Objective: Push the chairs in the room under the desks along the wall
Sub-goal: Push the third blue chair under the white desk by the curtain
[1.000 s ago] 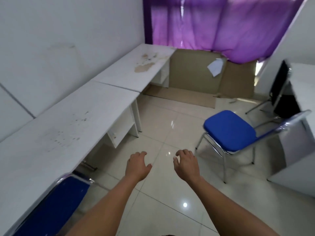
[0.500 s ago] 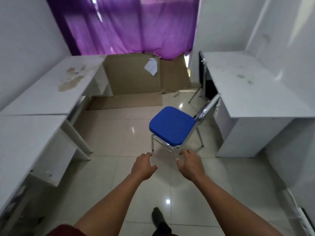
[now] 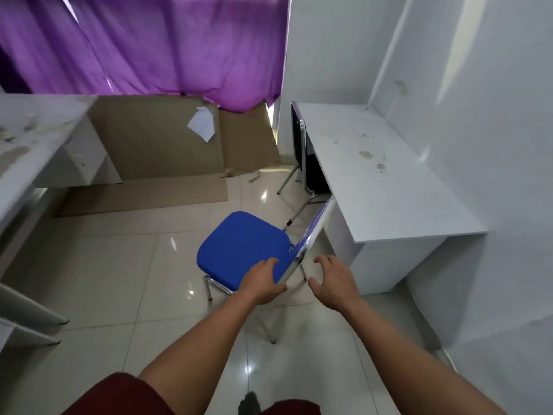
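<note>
At far left a stained counter is seen against the wall, with flattened cardboard beyond it. The blue chair stands in mid-floor, its backrest turned toward the right counter, under which a black chair is tucked. The left hand is spread over the seat edge by the chrome frame, grip apart; the right hand hovers just beside the backrest, grip likewise apart. If only the backrest is pushed, tipping or skidding on the glossy tiles could be caused.
</note>
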